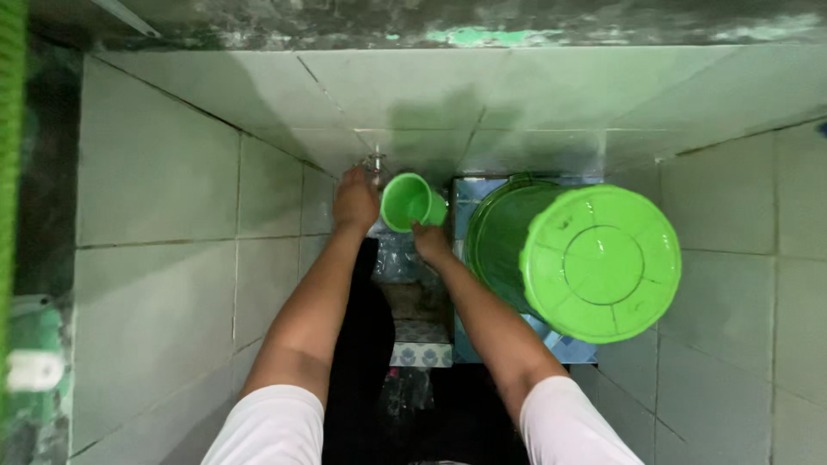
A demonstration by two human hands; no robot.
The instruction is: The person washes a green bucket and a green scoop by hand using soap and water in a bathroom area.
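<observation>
Your right hand grips the small green plastic mug, mouth toward you, just right of the metal wall tap; your left hand closes on that tap.

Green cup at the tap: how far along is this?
Done: right hand has the cup up beside the tap, and left hand is on the tap. In hand: no water visible yet. Left: the lidded bucket stands untouched.
</observation>
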